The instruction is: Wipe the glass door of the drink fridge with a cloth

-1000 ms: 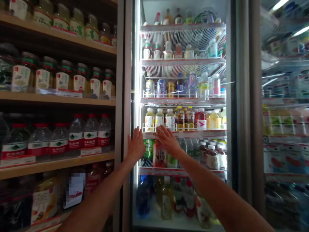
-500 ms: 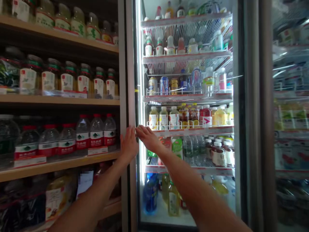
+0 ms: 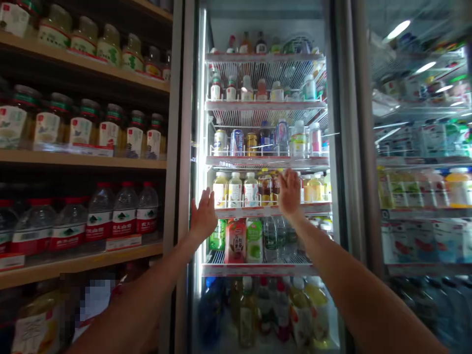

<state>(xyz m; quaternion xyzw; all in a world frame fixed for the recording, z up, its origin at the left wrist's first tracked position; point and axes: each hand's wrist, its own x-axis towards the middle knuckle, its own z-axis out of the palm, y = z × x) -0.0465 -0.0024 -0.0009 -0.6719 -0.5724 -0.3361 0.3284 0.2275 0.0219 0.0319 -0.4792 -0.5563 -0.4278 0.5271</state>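
I face a lit glass-door drinks fridge (image 3: 334, 147). My left hand (image 3: 203, 216) rests open, fingers pointing up, on the fridge's left edge at the height of the third shelf. My right hand (image 3: 289, 191) is raised with its fingers stretched up, slightly blurred, in front of the brown and yellow bottles on that same shelf (image 3: 313, 189). Neither hand holds anything. Pale yellow bottles (image 3: 235, 189) stand between the two hands. I cannot tell whether the right hand touches the glass.
Wooden shelves (image 3: 81, 162) at the left carry jars and red-capped water bottles (image 3: 124, 211). A second glass-door fridge (image 3: 424, 162) stands at the right. Cans (image 3: 236, 142) line the shelf above the hands; green and pink bottles (image 3: 245, 241) stand below.
My right hand has swung from the fridge's left edge to the right and upward along the third shelf. My left hand stays at the left edge. The view tilted down slightly.
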